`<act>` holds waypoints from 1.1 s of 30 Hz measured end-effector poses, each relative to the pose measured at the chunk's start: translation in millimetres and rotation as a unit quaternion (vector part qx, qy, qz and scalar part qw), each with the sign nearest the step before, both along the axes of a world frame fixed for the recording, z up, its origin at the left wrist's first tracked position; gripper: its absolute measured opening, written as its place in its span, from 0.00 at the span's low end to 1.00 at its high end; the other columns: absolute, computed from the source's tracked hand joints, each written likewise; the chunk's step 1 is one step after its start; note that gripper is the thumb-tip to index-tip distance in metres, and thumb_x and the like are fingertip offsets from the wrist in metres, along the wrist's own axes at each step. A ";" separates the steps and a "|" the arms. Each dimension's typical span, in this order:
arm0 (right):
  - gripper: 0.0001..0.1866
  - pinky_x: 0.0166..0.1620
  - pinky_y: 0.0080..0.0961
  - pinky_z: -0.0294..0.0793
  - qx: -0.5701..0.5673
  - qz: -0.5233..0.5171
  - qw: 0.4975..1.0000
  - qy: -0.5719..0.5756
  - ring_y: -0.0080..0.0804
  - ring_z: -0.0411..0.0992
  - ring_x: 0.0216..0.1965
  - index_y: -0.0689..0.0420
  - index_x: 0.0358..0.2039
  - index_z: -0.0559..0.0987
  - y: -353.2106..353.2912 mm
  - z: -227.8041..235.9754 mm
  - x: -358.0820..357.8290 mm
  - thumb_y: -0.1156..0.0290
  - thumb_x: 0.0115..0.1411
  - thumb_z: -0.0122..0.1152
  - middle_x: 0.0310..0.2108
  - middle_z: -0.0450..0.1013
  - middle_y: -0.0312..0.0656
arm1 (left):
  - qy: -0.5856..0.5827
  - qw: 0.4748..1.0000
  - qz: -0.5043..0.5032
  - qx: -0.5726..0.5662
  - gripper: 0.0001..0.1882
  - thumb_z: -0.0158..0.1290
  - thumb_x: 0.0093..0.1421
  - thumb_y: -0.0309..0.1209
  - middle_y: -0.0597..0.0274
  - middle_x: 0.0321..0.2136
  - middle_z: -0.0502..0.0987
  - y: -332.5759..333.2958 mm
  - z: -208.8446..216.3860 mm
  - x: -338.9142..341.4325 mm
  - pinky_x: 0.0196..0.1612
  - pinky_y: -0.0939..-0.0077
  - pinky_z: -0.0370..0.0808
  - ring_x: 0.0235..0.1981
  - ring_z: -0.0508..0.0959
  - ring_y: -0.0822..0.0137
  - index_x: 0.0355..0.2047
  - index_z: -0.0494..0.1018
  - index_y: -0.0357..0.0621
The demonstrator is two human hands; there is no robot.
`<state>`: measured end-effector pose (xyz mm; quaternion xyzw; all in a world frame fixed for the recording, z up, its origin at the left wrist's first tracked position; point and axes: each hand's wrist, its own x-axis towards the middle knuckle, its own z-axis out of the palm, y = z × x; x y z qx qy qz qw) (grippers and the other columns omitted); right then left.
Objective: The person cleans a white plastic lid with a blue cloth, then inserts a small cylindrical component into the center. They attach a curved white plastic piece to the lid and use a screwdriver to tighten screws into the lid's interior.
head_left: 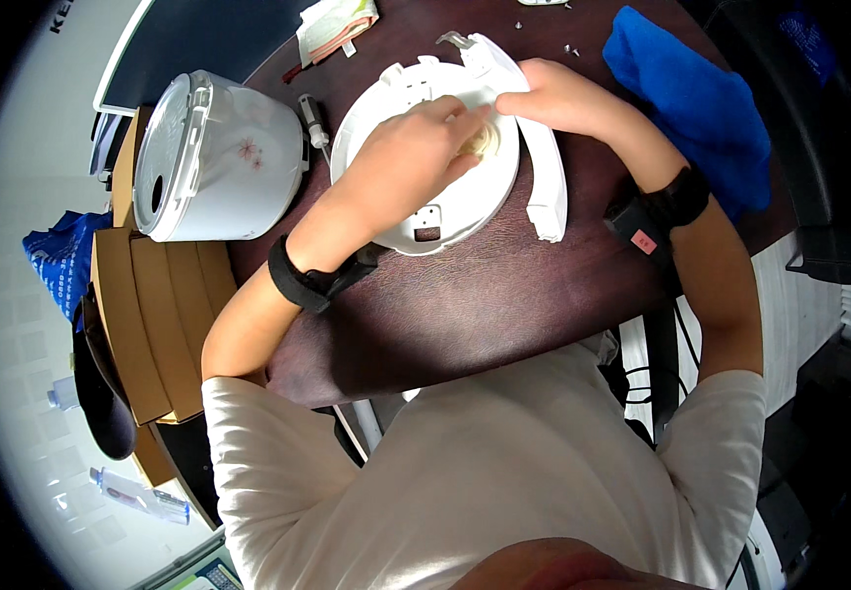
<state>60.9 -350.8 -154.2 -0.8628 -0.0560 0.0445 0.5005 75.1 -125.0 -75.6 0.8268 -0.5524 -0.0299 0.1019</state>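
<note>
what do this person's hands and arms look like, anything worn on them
The left hand and right hand are ungloved. Each wrist wears a black band with a dark boxy unit; the right one's has a small red label. Off-white short sleeves end near the elbows.

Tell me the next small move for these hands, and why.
Probably have the left hand tuck the pale, coil-like part flatter inside the round white plastic base: the left fingers are already at that part, while the right hand grips the curved white plastic strip at the base's right side.
</note>
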 end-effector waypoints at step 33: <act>0.19 0.21 0.27 0.69 0.590 -0.175 0.779 0.118 0.29 0.67 0.16 0.55 0.26 0.73 -24.8 39.4 -3.1 0.51 0.60 0.52 0.17 0.68 0.36 | -0.032 0.948 0.124 -0.290 0.13 0.45 0.71 0.33 0.47 0.49 0.74 81.3 51.1 -20.5 0.47 0.69 0.71 0.42 0.74 0.60 0.46 0.63 0.33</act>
